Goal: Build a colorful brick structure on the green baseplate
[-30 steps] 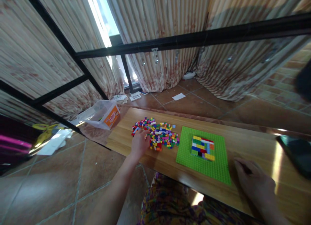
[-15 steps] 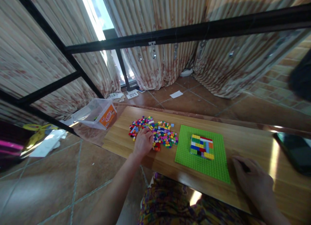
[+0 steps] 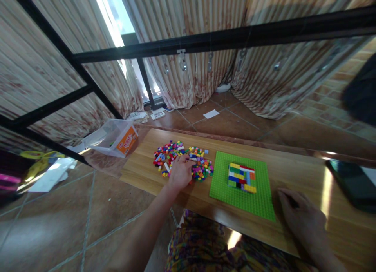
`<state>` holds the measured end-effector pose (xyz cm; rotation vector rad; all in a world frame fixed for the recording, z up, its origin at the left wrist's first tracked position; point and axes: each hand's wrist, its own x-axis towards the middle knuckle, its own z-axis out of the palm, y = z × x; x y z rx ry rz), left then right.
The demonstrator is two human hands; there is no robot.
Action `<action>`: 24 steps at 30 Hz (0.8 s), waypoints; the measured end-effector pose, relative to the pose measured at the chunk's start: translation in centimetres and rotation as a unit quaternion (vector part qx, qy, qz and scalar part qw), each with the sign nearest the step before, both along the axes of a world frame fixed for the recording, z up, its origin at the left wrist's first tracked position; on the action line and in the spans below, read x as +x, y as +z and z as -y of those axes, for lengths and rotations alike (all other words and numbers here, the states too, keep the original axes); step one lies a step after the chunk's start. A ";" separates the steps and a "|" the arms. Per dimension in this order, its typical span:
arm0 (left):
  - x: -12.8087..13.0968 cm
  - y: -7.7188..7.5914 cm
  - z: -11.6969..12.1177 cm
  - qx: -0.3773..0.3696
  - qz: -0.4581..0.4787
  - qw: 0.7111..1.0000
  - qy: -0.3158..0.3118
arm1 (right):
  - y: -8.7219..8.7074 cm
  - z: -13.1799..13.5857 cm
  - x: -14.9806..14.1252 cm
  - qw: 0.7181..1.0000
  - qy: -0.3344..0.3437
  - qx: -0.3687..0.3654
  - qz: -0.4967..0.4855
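Note:
My left hand (image 3: 180,173) reaches into a loose pile of small colourful toy bricks (image 3: 169,148) on the wooden table. Its fingers are partly stretched out and touch the bricks, and I see nothing held between them. Right of the pile lies a green studded baseplate (image 3: 219,185). On it sits a flat, roughly square build of bricks (image 3: 242,178) in yellow, blue, red, white and other colours. Beyond the baseplate's right edge, my right hand (image 3: 302,213) rests on the table with curled fingers, apparently holding nothing.
A dark phone (image 3: 349,185) lies at the table's right end. On the floor past the left end stands a clear plastic box (image 3: 113,138) with an orange label. Behind the table (image 3: 141,154) run a black metal rail (image 3: 217,38) and striped curtains (image 3: 188,82).
My left hand has moved rightward across the brick pile, and its fingers have stretched out from a closer pinch. My right hand stays beside the baseplate. The view has shifted slightly.

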<state>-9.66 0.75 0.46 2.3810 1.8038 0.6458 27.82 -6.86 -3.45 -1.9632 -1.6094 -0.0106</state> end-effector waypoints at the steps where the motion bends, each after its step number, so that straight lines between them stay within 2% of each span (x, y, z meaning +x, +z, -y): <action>1: -0.2 0.0 0.1 0.004 0.007 1.000 0.001 | 0.0 0.0 0.0 1.000 0.000 0.001 0.001; 7: -2.3 0.5 0.3 0.050 0.061 0.996 0.048 | 0.0 0.0 0.2 1.000 0.010 -0.008 0.017; 10: -4.6 0.7 0.8 0.069 0.115 0.985 0.110 | -0.1 0.1 0.3 1.000 0.005 -0.013 0.023; 14: -7.9 0.7 2.7 0.043 0.151 0.970 0.185 | -0.2 0.2 0.4 0.999 -0.008 -0.034 0.025; 19: -9.2 0.2 4.6 0.010 0.140 0.973 0.184 | -0.2 0.2 0.6 0.998 -0.023 -0.057 0.007; 24: -8.3 -0.1 4.2 -0.004 0.090 0.980 0.180 | -0.1 0.0 0.7 0.997 -0.020 -0.076 0.002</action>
